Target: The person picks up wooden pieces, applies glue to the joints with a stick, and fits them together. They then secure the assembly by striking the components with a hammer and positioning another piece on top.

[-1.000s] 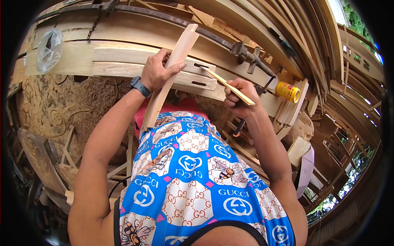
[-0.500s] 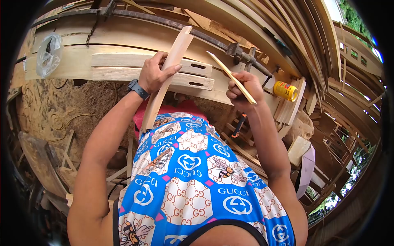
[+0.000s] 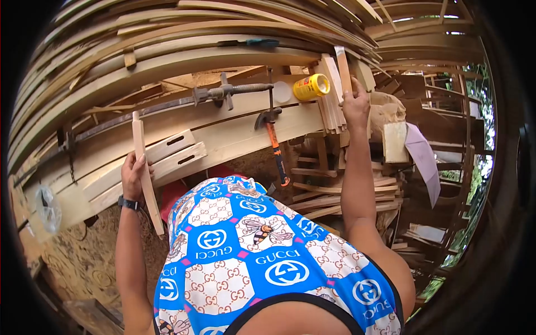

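Note:
My left hand (image 3: 134, 176) is wrapped round a narrow wooden piece (image 3: 146, 190) with a thinner upper end, held upright in front of two slotted boards (image 3: 173, 158). Over at the right, my right hand (image 3: 356, 106) is closed on a flat wooden strip (image 3: 344, 72) whose top end looks whitish. A yellow jar (image 3: 308, 87) is just left of that strip, with a round white disc (image 3: 282, 92) beside it. The slotted boards lie side by side on the bench (image 3: 245, 137).
A long metal clamp (image 3: 231, 92) lies across the bench. An orange-handled hammer (image 3: 274, 146) hangs over its near edge. Long planks (image 3: 223, 33) are piled behind. Offcuts (image 3: 357, 195) are stacked below at the right, and a clear plastic bag (image 3: 48, 207) is at the left.
The view has swung right. My right hand has moved out beyond the yellow jar, its strip now pointing upward. My left hand still holds its wooden piece, now lower in view.

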### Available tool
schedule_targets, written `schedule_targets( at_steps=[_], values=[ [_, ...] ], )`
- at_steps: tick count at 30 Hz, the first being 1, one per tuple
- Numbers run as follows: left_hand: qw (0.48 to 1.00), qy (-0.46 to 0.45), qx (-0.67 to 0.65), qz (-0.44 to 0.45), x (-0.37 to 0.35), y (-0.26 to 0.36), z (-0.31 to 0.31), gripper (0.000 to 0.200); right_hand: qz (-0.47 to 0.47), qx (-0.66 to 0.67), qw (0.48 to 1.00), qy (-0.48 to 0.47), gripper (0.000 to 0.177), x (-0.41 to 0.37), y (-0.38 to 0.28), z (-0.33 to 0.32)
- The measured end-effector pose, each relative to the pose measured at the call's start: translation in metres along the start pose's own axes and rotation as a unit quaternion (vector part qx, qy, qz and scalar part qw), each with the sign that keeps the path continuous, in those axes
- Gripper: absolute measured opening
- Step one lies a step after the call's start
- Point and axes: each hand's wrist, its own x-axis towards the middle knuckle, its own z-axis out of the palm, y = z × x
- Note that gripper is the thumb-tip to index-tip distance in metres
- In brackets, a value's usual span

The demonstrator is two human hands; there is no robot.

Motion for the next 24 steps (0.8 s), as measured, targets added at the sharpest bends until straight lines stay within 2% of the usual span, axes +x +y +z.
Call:
schedule_targets(
  at_steps=[1, 2, 4, 6, 8, 9, 10, 12, 13, 15, 17, 18, 19, 20, 21, 22, 23, 24],
  values=[
    [1.0, -0.006, -0.022, -0.011, -0.002, 0.005, -0.004, 0.046, 0.01, -0.153, 0.988, 0.038, 0.053, 0.01, 0.024, -0.01],
    [0.999, -0.008, -0.046, -0.022, -0.004, 0.012, -0.008, 0.046, 0.013, -0.145, 0.989, 0.041, 0.053, 0.016, 0.035, -0.016],
    [0.997, -0.009, -0.074, -0.024, -0.01, 0.033, -0.009, 0.045, 0.053, -0.307, 0.948, -0.066, 0.056, 0.02, 0.048, -0.021],
    [0.994, -0.012, -0.103, -0.026, -0.013, 0.057, -0.012, 0.044, 0.061, -0.324, 0.94, -0.092, 0.05, 0.032, 0.059, -0.014],
    [0.996, -0.044, -0.074, 0.023, -0.018, 0.072, -0.04, 0.045, 0.079, -0.347, 0.926, -0.126, 0.05, 0.034, 0.074, 0.017],
    [0.997, -0.058, -0.015, 0.057, -0.025, 0.094, -0.035, 0.046, 0.032, -0.359, 0.927, -0.105, 0.048, 0.036, 0.086, 0.027],
    [0.997, -0.056, -0.012, 0.058, -0.029, 0.109, -0.03, 0.046, 0.032, -0.357, 0.928, -0.106, 0.048, 0.037, 0.085, 0.033],
    [0.988, -0.075, 0.071, 0.113, -0.033, 0.137, -0.024, 0.048, 0.096, -0.3, 0.939, -0.139, 0.046, 0.041, 0.08, 0.046],
    [0.986, -0.082, 0.085, 0.12, -0.033, 0.147, -0.026, 0.05, 0.094, -0.296, 0.94, -0.141, 0.046, 0.041, 0.086, 0.051],
    [0.982, -0.1, 0.081, 0.137, -0.035, 0.16, -0.025, 0.053, 0.057, -0.276, 0.956, -0.088, 0.045, 0.038, 0.102, 0.065],
    [0.978, -0.117, 0.048, 0.164, -0.048, 0.171, -0.03, 0.056, 0.06, -0.235, 0.962, -0.127, 0.044, 0.036, 0.104, 0.073],
    [0.978, -0.108, 0.015, 0.175, -0.051, 0.174, -0.031, 0.058, -0.022, -0.229, 0.966, -0.119, 0.047, 0.032, 0.114, 0.074],
    [0.971, -0.104, 0.041, 0.21, -0.051, 0.177, -0.04, 0.067, -0.018, -0.317, 0.937, -0.144, 0.056, 0.002, 0.051, 0.062],
    [0.973, -0.087, 0.015, 0.213, -0.057, 0.184, -0.042, 0.071, -0.073, -0.33, 0.941, -0.008, 0.062, -0.014, 0.051, 0.068],
    [0.972, -0.105, 0.019, 0.21, -0.061, 0.188, -0.055, 0.072, -0.203, -0.303, 0.93, 0.052, 0.062, -0.027, 0.053, 0.064],
    [0.97, -0.1, 0.012, 0.222, -0.058, 0.186, -0.069, 0.072, -0.251, -0.253, 0.933, 0.06, 0.051, -0.045, 0.04, 0.066],
    [0.966, -0.071, -0.016, 0.247, -0.058, 0.185, -0.067, 0.071, -0.194, -0.144, 0.97, -0.012, 0.041, -0.066, 0.033, 0.074],
    [0.954, -0.042, -0.074, 0.286, -0.059, 0.192, -0.057, 0.046, -0.159, -0.076, 0.977, -0.118, 0.038, -0.085, 0.032, 0.088]
  ],
)
